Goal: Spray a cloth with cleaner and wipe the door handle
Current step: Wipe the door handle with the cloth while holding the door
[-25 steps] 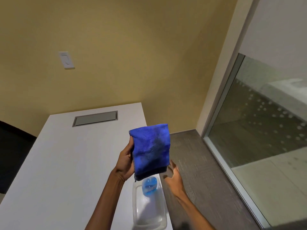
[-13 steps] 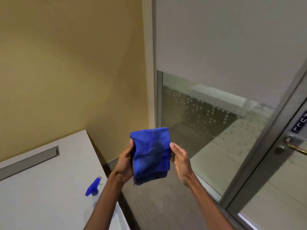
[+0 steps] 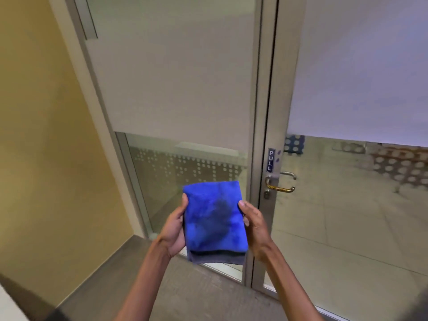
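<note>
Left hand (image 3: 174,230) and right hand (image 3: 253,228) pinch folded blue microfibre cloth (image 3: 214,218) by its side edges, lower centre; curved brass door handle (image 3: 279,185) to its right, untouched.

The head camera is looking forward and down from the person's head, facing the glass door (image 3: 347,216), the floor (image 3: 185,295) showing close below.

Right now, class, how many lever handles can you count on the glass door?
2. A brass-coloured handle on the near side, below the PULL sign, and a silver handle seen through the glass, just above it. None seems hidden.
</note>
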`<state>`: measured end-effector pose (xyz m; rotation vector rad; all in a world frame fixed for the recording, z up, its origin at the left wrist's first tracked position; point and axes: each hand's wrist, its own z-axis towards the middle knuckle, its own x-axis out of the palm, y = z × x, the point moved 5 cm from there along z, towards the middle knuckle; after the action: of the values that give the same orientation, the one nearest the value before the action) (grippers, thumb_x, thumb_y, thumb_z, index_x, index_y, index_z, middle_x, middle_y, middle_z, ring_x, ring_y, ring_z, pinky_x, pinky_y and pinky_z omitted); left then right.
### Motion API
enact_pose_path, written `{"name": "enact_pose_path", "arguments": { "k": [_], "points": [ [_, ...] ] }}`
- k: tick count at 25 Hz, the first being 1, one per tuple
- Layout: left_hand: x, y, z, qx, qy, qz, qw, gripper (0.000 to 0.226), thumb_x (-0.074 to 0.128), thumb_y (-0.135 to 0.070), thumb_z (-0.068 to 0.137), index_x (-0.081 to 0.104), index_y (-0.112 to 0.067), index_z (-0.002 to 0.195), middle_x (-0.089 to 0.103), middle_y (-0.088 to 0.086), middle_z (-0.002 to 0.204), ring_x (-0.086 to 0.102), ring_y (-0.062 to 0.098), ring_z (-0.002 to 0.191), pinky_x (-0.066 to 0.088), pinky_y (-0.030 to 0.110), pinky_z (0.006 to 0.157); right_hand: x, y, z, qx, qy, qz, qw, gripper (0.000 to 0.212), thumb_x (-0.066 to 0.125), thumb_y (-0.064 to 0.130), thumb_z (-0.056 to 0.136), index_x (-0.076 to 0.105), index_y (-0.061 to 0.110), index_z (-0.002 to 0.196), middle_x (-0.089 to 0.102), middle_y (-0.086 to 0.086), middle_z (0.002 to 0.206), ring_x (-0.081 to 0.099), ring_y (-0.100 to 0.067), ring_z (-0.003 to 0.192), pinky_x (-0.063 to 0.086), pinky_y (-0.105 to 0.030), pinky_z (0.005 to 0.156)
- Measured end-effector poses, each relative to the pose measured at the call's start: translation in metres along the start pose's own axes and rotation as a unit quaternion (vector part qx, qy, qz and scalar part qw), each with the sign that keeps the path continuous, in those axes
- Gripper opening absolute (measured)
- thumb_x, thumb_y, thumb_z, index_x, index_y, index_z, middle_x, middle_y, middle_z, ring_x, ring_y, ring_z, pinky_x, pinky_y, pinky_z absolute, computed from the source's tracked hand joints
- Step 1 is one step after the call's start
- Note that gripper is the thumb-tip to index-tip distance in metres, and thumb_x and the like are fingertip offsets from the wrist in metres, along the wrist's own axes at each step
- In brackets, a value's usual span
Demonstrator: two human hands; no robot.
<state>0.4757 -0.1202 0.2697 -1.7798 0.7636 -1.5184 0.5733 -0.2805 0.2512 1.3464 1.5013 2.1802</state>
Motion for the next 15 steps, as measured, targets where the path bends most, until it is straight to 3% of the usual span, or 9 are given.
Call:
{"name": "enact_pose_path", "arguments": {
  "k": [2,4,5,7,8,10,13,15],
  "points": [
    [0.032,0.018,0.018,-0.025,0.032,-0.017,0.999,0.064,0.041,-0.056,0.103,0.071,-0.007,0.13,0.068,0.015,0.138,0.066,0.028,0.127,0.06,0.042,0.098,-0.022,0.017,-0.012,0.006,0.012,0.077,0.997,0.04,0.084,0.04,0.081,0.074,0.008,0.103,0.076,-0.013,0.093,0.072,-0.025,0.082,0.061,-0.036,0.078],
    [0.06,0.034,0.034,-0.048,0.052,-0.037,0.997,0.065,0.046,-0.056,0.1,0.068,-0.006,0.135,0.066,0.017,0.14,0.064,0.03,0.129,0.057,0.047,0.105,-0.038,0.034,-0.023,-0.001,0.024,0.157,0.987,0.04,0.082,0.047,0.081,0.071,0.013,0.1,0.073,-0.012,0.096,0.07,-0.025,0.091,0.058,-0.038,0.084],
    [0.071,0.039,0.041,-0.053,0.059,-0.045,0.996,0.066,0.047,-0.056,0.099,0.066,-0.006,0.137,0.066,0.017,0.14,0.065,0.03,0.128,0.055,0.047,0.107,-0.042,0.039,-0.027,0.002,0.028,0.189,0.982,0.051,0.082,0.052,0.079,0.067,0.013,0.11,0.068,-0.016,0.107,0.065,-0.031,0.104,0.054,-0.043,0.095],
    [0.089,0.048,0.058,-0.063,0.072,-0.055,0.994,0.064,0.049,-0.055,0.098,0.067,-0.006,0.136,0.068,0.016,0.137,0.066,0.03,0.126,0.055,0.048,0.106,-0.052,0.043,-0.03,0.018,0.039,0.219,0.975,0.091,0.083,0.064,0.07,0.055,0.01,0.137,0.057,-0.019,0.134,0.047,-0.038,0.134,0.03,-0.055,0.121],
    [0.097,0.052,0.067,-0.073,0.08,-0.059,0.992,0.063,0.049,-0.054,0.099,0.068,-0.006,0.135,0.069,0.016,0.136,0.067,0.03,0.126,0.057,0.048,0.105,-0.055,0.046,-0.029,0.014,0.059,0.233,0.971,0.103,0.081,0.07,0.067,0.052,0.008,0.144,0.054,-0.019,0.143,0.042,-0.039,0.14,0.022,-0.056,0.125],
    [0.109,0.058,0.086,-0.092,0.099,-0.059,0.989,0.062,0.047,-0.055,0.101,0.069,-0.006,0.133,0.069,0.015,0.136,0.067,0.03,0.126,0.059,0.046,0.101,-0.063,0.051,-0.026,-0.006,0.077,0.249,0.965,0.108,0.075,0.078,0.067,0.054,0.006,0.146,0.057,-0.02,0.147,0.048,-0.039,0.139,0.027,-0.054,0.122],
    [0.116,0.06,0.12,-0.115,0.124,-0.028,0.985,0.062,0.043,-0.055,0.104,0.071,-0.008,0.131,0.071,0.014,0.134,0.069,0.028,0.123,0.061,0.042,0.096,-0.085,0.057,-0.009,0.006,0.092,0.26,0.961,0.105,0.056,0.083,0.079,0.048,0.008,0.151,0.051,-0.017,0.154,0.043,-0.035,0.144,0.016,-0.051,0.125],
    [0.112,0.057,0.147,-0.127,0.137,-0.008,0.982,0.062,0.041,-0.056,0.104,0.07,-0.009,0.133,0.069,0.014,0.137,0.067,0.027,0.126,0.06,0.041,0.098,-0.086,0.067,0.008,-0.028,0.127,0.221,0.967,0.098,0.027,0.081,0.092,0.04,0.009,0.156,0.044,-0.015,0.16,0.036,-0.031,0.149,0.007,-0.048,0.127]
  ]
}}
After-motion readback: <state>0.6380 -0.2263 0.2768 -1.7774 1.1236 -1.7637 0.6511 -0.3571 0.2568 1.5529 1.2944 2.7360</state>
